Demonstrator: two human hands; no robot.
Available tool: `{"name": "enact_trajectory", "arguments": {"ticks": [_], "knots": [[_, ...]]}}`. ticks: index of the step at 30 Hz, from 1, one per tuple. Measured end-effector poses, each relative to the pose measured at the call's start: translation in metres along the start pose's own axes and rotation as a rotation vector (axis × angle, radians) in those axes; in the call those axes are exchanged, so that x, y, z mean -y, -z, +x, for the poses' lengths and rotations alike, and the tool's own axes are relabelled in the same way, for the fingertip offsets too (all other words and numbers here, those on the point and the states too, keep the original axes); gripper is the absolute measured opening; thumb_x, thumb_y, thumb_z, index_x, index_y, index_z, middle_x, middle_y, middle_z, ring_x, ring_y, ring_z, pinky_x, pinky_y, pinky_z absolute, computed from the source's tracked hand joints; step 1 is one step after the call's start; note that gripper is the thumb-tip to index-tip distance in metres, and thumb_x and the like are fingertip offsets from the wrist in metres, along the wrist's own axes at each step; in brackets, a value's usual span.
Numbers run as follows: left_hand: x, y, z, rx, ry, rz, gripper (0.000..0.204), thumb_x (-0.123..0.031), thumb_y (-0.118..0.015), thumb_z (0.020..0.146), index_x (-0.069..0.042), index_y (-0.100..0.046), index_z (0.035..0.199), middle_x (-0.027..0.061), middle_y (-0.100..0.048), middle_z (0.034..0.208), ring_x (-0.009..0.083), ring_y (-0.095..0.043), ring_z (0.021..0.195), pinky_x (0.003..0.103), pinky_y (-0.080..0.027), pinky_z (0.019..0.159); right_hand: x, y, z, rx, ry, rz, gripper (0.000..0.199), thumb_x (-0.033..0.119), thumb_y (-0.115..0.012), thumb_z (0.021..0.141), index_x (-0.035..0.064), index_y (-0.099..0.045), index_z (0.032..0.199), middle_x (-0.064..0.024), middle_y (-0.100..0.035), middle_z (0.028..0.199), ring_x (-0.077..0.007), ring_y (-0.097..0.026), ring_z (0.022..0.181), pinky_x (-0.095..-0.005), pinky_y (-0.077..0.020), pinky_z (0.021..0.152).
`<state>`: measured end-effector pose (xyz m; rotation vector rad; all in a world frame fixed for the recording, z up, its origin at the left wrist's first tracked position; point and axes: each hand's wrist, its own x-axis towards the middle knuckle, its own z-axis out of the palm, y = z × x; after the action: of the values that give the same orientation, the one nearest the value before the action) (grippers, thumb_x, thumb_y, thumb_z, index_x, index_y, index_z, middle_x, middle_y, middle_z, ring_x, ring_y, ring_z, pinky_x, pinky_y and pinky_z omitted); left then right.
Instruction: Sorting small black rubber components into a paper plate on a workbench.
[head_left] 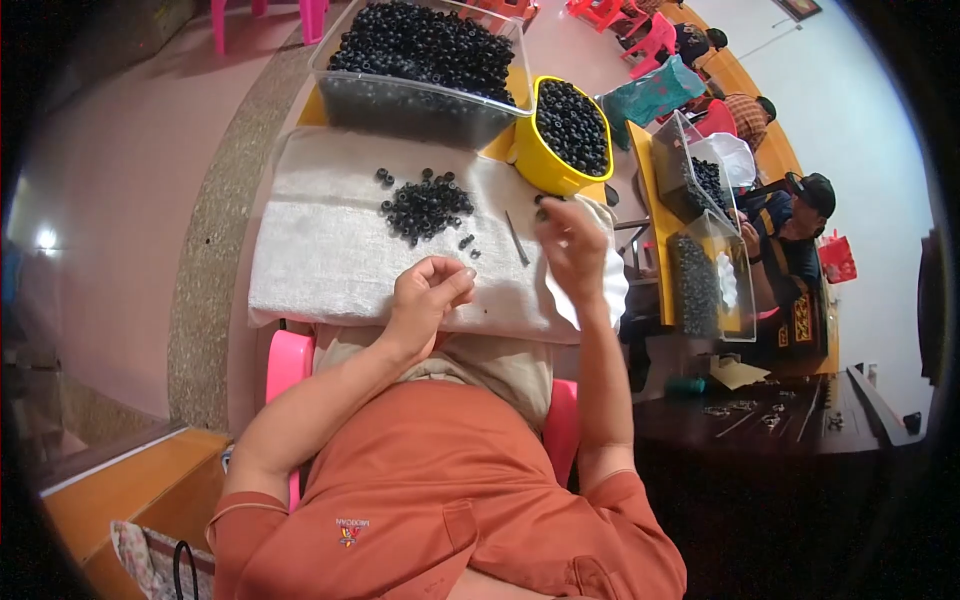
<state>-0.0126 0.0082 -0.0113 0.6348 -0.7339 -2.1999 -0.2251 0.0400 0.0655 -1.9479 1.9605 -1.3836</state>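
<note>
Left hand (pixel 428 297): fingers curled, thumb near forefinger — cannot tell whether it grips anything | right hand (pixel 574 245): blurred, grip unclear — dark bit (pixel 542 212) by its fingertips | black parts (pixel 426 208): heaped on white cloth (pixel 320 225), just beyond left hand | thin tool (pixel 516 238): between hands | yellow bin (pixel 553 180): just beyond right hand

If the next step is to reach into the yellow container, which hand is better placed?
Probably the right hand: it is just beside the yellow container, while the left hand is farther away, near the loose black pieces.
</note>
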Motion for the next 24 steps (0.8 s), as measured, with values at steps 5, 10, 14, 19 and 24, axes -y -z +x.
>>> {"name": "enact_trajectory", "arguments": {"ticks": [5, 10, 14, 19, 24], "knots": [[-0.001, -0.005, 0.0, 0.003, -0.012, 0.043, 0.013, -0.009, -0.068, 0.089, -0.002, -0.059, 0.096, 0.0056, -0.063, 0.087, 0.0127, -0.061, 0.079, 0.026, -0.052, 0.076, -0.05, 0.045, 0.056, -0.038, -0.024, -0.213, 0.028, 0.003, -0.073, 0.079, 0.0006, -0.068, 0.106, -0.0097, -0.066, 0.089, -0.0138, -0.063, 0.071, -0.0264, -0.0505, 0.064], [-0.002, -0.006, -0.001, 0.003, -0.003, 0.055, 0.011, -0.009, -0.067, 0.089, -0.003, -0.06, 0.094, 0.0049, -0.064, 0.083, 0.0123, -0.061, 0.075, 0.022, -0.048, 0.067, -0.084, 0.053, 0.106, 0.015, 0.017, -0.325, 0.029, 0.009, -0.074, 0.075, 0.0019, -0.069, 0.103, -0.017, -0.068, 0.094, -0.029, -0.068, 0.085, -0.0348, -0.0533, 0.074], [-0.002, -0.005, -0.003, 0.013, 0.003, 0.05, 0.01, -0.008, -0.067, 0.089, -0.003, -0.06, 0.095, 0.0053, -0.065, 0.085, 0.0121, -0.063, 0.077, 0.022, -0.05, 0.067, -0.081, 0.042, 0.136, 0.06, -0.016, -0.453, 0.033, 0.013, -0.073, 0.078, 0.0045, -0.069, 0.11, -0.0144, -0.069, 0.096, -0.0269, -0.067, 0.088, -0.0342, -0.0519, 0.08], [-0.001, -0.004, -0.002, 0.014, 0.018, 0.022, 0.009, -0.007, -0.066, 0.089, -0.002, -0.06, 0.095, 0.0056, -0.065, 0.088, 0.0116, -0.063, 0.077, 0.023, -0.053, 0.072, -0.081, 0.041, 0.146, 0.098, -0.064, -0.535, 0.031, 0.012, -0.072, 0.079, 0.0037, -0.069, 0.109, -0.0143, -0.069, 0.097, -0.026, -0.067, 0.091, -0.0336, -0.0517, 0.08], [-0.001, -0.003, 0.0, 0.014, 0.013, 0.016, 0.008, -0.006, -0.066, 0.09, -0.001, -0.06, 0.095, 0.0057, -0.064, 0.086, 0.0119, -0.062, 0.078, 0.025, -0.054, 0.074, -0.097, 0.044, 0.134, -0.044, 0.016, -0.363, 0.025, 0.01, -0.071, 0.079, 0.0065, -0.072, 0.103, -0.0157, -0.07, 0.094, -0.0252, -0.07, 0.08, -0.0323, -0.0542, 0.074]]}}
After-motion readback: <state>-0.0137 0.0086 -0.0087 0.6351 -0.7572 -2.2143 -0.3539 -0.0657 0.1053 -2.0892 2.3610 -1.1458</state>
